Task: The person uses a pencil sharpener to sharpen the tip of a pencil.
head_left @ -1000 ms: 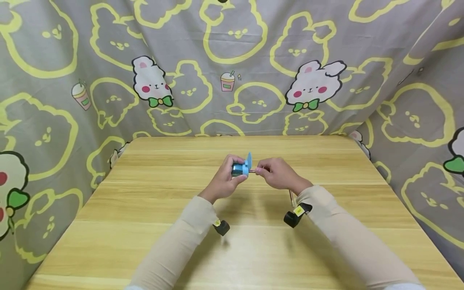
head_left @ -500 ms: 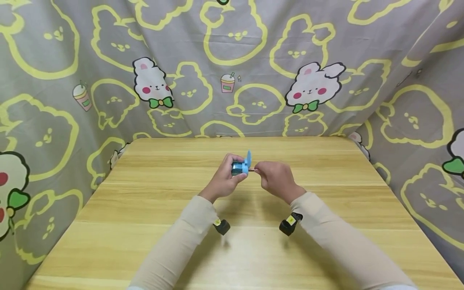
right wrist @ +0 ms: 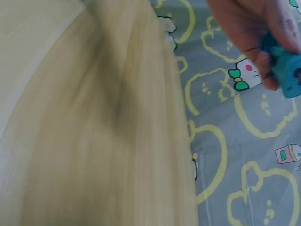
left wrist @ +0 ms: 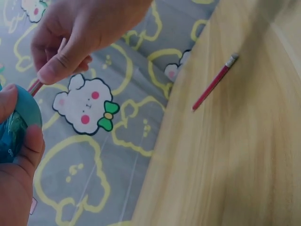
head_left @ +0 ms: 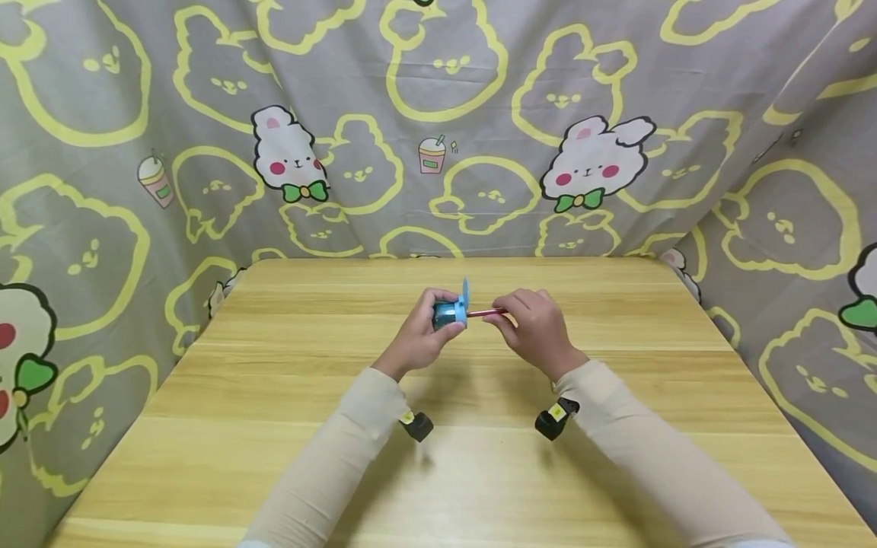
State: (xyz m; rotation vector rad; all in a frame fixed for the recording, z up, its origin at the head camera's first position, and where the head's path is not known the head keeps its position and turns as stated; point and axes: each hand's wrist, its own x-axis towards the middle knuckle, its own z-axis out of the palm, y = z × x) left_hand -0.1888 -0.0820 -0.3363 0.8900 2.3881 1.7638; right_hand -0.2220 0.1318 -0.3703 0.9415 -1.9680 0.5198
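Observation:
My left hand [head_left: 419,335] grips a blue translucent pencil sharpener [head_left: 445,314] on its side, well above the table. Its blue lid [head_left: 466,291] stands open, pointing up. A red pencil [head_left: 485,312] extends from the sharpener's right end. With thumb and fingers, my right hand [head_left: 537,331] pinches the pencil's other end. How deep the tip sits inside is hidden. In the left wrist view, a second red pencil [left wrist: 214,84] with a metal-capped end lies on the table; in the head view my right hand and wrist mostly cover it.
Both hands are over a wood-grain table [head_left: 308,327]. A grey curtain [head_left: 370,68] with yellow outlines and rabbit prints hangs behind it and at both sides. Each wrist carries a small black camera, the right camera [head_left: 553,420] hanging low over the tabletop.
My right hand has turned over and back, its fingers shifting on the pencil. More of the pencil shows between hand and sharpener. The sharpener has moved slightly left with my left hand.

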